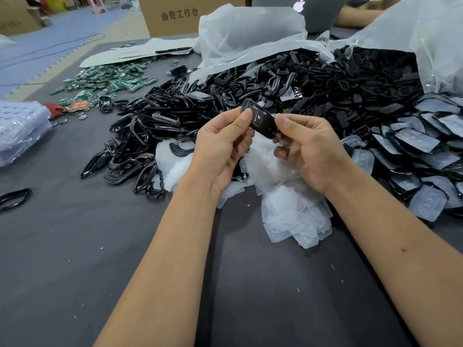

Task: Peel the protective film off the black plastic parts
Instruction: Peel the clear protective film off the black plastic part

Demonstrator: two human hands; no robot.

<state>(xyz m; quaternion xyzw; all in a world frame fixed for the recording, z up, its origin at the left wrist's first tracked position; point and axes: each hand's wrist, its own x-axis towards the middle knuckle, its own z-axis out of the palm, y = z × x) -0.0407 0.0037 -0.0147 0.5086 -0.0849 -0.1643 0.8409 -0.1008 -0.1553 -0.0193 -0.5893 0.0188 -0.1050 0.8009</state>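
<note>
Now | both hands pinch black part (260,121) | grey table (75,246) | blue floor mats (62,28)

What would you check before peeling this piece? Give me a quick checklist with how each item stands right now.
1. Black part held by both hands: ok.
2. Left hand pinches its left end: ok.
3. Right hand fingertips at the right end: ok.
4. Film edge lifted: cannot tell.
5. Pile of peeled film lies right below for dropping: ok.
6. Film-covered parts wait at right: ok.
</note>
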